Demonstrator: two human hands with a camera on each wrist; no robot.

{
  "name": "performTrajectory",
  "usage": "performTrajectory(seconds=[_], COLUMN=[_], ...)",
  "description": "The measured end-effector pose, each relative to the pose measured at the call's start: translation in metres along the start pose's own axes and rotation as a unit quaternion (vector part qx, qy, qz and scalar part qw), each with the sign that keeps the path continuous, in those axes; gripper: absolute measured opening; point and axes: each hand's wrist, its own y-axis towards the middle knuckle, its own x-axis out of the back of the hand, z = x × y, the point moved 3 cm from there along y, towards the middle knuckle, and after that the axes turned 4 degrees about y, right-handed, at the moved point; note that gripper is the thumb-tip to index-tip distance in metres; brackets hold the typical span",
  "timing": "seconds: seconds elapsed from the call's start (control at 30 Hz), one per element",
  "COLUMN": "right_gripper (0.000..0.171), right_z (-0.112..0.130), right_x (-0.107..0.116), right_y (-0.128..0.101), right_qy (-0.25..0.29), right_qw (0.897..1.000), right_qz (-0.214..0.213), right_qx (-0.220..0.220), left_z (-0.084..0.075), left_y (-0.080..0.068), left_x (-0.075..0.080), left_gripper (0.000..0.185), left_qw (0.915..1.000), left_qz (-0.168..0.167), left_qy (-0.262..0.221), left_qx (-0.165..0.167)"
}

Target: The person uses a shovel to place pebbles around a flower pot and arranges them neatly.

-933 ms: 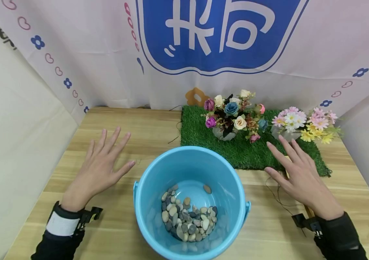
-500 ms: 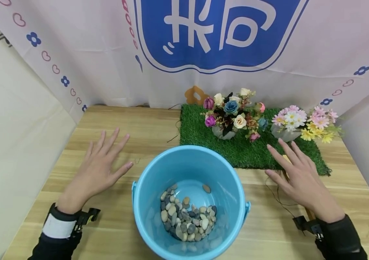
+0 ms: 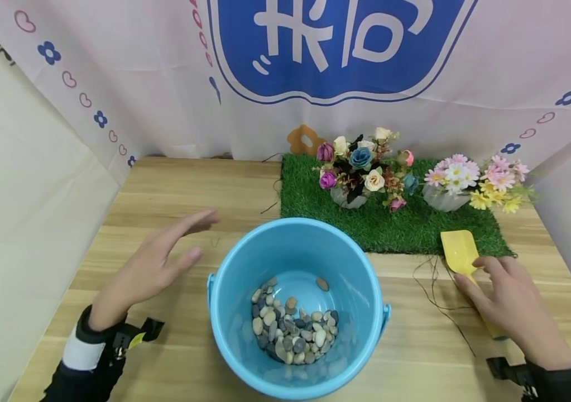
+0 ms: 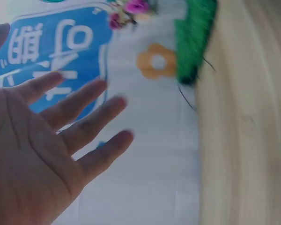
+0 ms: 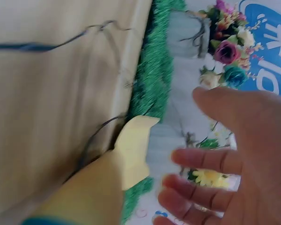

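My right hand (image 3: 516, 301) hovers over the handle of a yellow toy shovel (image 3: 458, 249), its thumb and fingers spread apart around nothing. In the right wrist view the shovel (image 5: 133, 150) lies apart from the loosely curved fingers. The blade rests on the edge of the green turf mat. My left hand (image 3: 152, 268) is raised left of a light blue bucket (image 3: 225, 335), holding nothing. Its fingers are straight and spread in the left wrist view, palm showing. Grey, white and tan pebbles (image 3: 290, 335) lie on the bucket's bottom.
Behind the bucket lies the green turf mat (image 3: 305, 192), bearing a pot of mixed roses (image 3: 360, 173) and a pot of pink, white and yellow daisies (image 3: 458, 178). Dark threads (image 3: 436, 296) trail across the wooden table (image 3: 190, 184). A printed cloth (image 3: 174, 111) hangs behind.
My right hand has moved right and toward me from beside the mat, uncovering the yellow shovel. The left hand has turned onto its side, its fingers now pointing toward the bucket.
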Motion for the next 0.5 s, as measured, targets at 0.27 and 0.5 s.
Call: performTrajectory(seconds=[0.27, 0.5], right_gripper=[0.055, 0.039], right_z=[-0.014, -0.017], right_x=[-0.006, -0.012], right_y=[-0.017, -0.019], right_qy=[0.009, 0.031], right_qw=[0.987, 0.984], right_qz=[0.117, 0.139], right_qx=[-0.112, -0.111], left_z=[-0.021, -0.036], left_y=[0.048, 0.063], left_x=[-0.009, -0.018], left_gripper=[0.041, 0.042], left_qw=[0.9874, 0.9776], left_qz=[0.124, 0.156], left_qy=[-0.093, -0.116], left_qx=[-0.032, -0.08])
